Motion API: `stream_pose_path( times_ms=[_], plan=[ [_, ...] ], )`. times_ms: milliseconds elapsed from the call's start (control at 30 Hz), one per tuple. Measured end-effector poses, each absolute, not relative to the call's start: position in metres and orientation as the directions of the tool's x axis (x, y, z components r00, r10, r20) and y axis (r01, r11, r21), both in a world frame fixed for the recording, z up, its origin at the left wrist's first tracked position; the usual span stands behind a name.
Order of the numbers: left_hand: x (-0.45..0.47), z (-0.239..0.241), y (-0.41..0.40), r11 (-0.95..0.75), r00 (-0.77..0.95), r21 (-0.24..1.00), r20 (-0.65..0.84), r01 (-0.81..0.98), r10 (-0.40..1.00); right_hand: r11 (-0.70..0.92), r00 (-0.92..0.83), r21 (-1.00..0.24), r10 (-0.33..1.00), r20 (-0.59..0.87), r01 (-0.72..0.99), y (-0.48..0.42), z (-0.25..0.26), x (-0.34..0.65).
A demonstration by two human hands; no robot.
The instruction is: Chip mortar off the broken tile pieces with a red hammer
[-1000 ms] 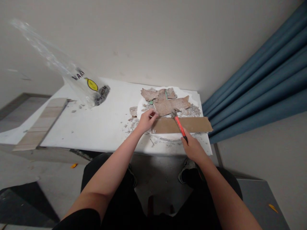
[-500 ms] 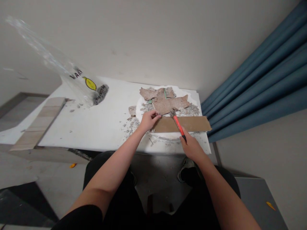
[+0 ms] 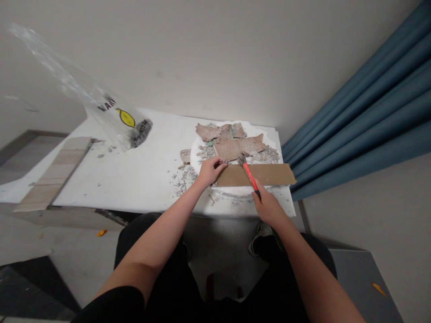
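My right hand (image 3: 267, 205) is wrapped around the black end of a red-handled hammer (image 3: 248, 172). The hammer's grey head lies over the far edge of a brown cardboard strip (image 3: 271, 174), close to a torn, textured brown sheet (image 3: 232, 148). At the strip's left end, my left hand (image 3: 210, 171) rests with thumb and fingertips pinched together. Whatever sits between those fingertips is too small to make out. Grey crumbs (image 3: 269, 154) lie around the sheet pieces on a white round surface (image 3: 195, 154).
A clear plastic bag (image 3: 111, 116) with dark grey bits at its bottom stands on the left of the white-covered table (image 3: 134, 179). A wood-look plank (image 3: 55, 175) lies at the left end. Blue curtains (image 3: 363, 107) hang on the right, and a wall rises behind.
Almost nothing differs. My left hand has shifted very slightly to the right along the strip; the hammer and my right hand stay nearly in place.
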State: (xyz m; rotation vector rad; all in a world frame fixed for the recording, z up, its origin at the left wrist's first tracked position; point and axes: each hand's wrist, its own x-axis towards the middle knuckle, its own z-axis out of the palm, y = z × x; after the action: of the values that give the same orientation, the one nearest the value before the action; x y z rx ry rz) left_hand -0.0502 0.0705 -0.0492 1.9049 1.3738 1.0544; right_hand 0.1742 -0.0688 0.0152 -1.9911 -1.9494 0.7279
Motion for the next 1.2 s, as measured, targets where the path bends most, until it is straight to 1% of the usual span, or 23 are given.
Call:
stream_pose_path(
  times_ms=[367, 567, 700, 767, 900, 1067, 1200],
  plan=[
    [-0.048, -0.052, 0.071, -0.337, 0.167, 0.761, 0.295, 0.554, 0.941, -0.073, -0.028, -0.510, 0.982, -0.188, 0.857, -0.068, 0.015, 0.174],
    [-0.046, -0.057, 0.068, -0.404, 0.181, 0.720, 0.369, 0.565, 0.911, -0.059, -0.040, -0.611, 0.988, -0.147, 0.789, -0.067, 0.025, 0.176],
    [-0.043, -0.058, 0.065, -0.411, 0.156, 0.736, 0.392, 0.538, 0.906, 0.043, -0.103, -0.700, 0.994, -0.043, 0.712, -0.073, 0.043, 0.167],
    [-0.043, -0.058, 0.065, -0.401, 0.148, 0.743, 0.385, 0.536, 0.911, 0.076, -0.136, -0.724, 0.990, -0.025, 0.686, -0.077, 0.049, 0.159],
    [-0.043, -0.058, 0.065, -0.372, 0.139, 0.753, 0.356, 0.543, 0.924, 0.041, -0.151, -0.720, 0.984, -0.089, 0.693, -0.081, 0.052, 0.147],
    [-0.043, -0.057, 0.064, -0.369, 0.150, 0.772, 0.343, 0.517, 0.927, 0.060, -0.119, -0.724, 0.992, -0.031, 0.688, -0.077, 0.051, 0.148],
    [-0.043, -0.057, 0.063, -0.361, 0.137, 0.778, 0.342, 0.513, 0.930, 0.056, -0.138, -0.719, 0.989, -0.057, 0.693, -0.073, 0.050, 0.149]
  ],
)
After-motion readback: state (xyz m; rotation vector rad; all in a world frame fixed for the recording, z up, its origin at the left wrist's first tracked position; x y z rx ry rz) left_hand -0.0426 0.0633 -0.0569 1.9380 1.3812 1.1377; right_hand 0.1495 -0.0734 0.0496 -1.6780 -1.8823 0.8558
